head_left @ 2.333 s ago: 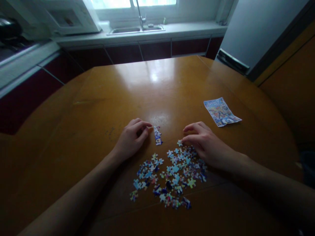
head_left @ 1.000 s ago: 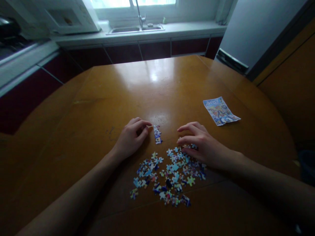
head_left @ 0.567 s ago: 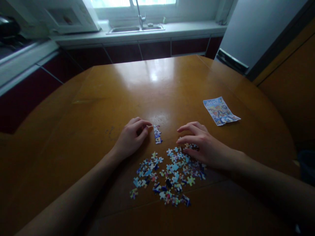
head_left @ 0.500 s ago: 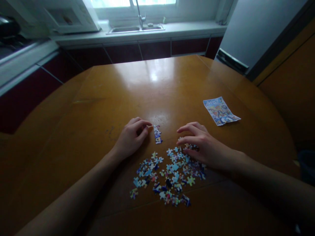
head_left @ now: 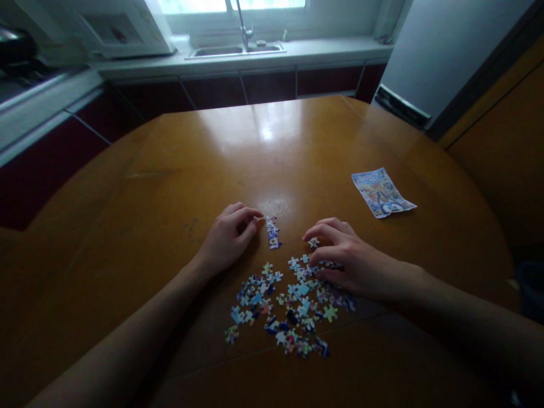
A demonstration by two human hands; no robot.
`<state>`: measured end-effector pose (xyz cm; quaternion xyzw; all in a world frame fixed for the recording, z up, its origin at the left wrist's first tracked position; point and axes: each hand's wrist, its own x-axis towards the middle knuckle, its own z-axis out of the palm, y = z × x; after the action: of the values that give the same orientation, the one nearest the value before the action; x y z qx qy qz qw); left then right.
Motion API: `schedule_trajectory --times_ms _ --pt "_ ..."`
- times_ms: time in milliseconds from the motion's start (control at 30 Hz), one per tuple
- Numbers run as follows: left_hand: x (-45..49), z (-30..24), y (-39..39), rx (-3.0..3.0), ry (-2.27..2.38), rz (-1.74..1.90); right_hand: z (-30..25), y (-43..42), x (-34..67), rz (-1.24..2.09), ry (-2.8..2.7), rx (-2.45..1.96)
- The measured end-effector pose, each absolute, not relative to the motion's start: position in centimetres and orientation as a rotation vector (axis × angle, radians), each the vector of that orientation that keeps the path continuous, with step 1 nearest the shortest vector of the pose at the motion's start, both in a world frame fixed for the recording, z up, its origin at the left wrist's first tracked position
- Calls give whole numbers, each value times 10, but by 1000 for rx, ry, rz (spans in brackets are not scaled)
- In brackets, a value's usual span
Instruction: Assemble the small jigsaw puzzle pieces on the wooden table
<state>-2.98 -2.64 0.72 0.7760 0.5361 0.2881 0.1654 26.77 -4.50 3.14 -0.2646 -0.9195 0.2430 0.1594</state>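
Note:
A short narrow strip of joined jigsaw pieces (head_left: 272, 232) lies on the table in front of me. My left hand (head_left: 229, 235) rests just left of it, index fingertip at the strip's upper left edge and thumb apart, with nothing visible between them. My right hand (head_left: 346, 252) hovers low over the right side of a pile of loose jigsaw pieces (head_left: 302, 289), fingers spread and bent. One loose jigsaw piece (head_left: 313, 242) lies between its index and middle fingers. Pieces under the palm are partly hidden.
A creased picture sheet (head_left: 382, 192) lies on the wooden table (head_left: 204, 170) to the right. Behind the table run a counter with a sink (head_left: 238, 51) and a white microwave (head_left: 114, 28). A fridge (head_left: 450, 51) stands at the right.
My right hand has shifted slightly down, its fingers spreading wider and uncovering the loose piece near the index finger. My left hand stays almost in place by the strip.

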Motion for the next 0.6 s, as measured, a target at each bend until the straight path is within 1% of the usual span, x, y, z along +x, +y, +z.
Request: schedule_trajectory --times_ms 133,333,600 --pt "-30 7 -27 2201 1528 823 30 -48 265 686 -2619 -733" --pt "-30 7 -27 2204 1522 835 20 -57 249 602 -2438 -896" --pt "-28 7 -27 2211 1522 822 21 -53 251 520 -2296 -989"
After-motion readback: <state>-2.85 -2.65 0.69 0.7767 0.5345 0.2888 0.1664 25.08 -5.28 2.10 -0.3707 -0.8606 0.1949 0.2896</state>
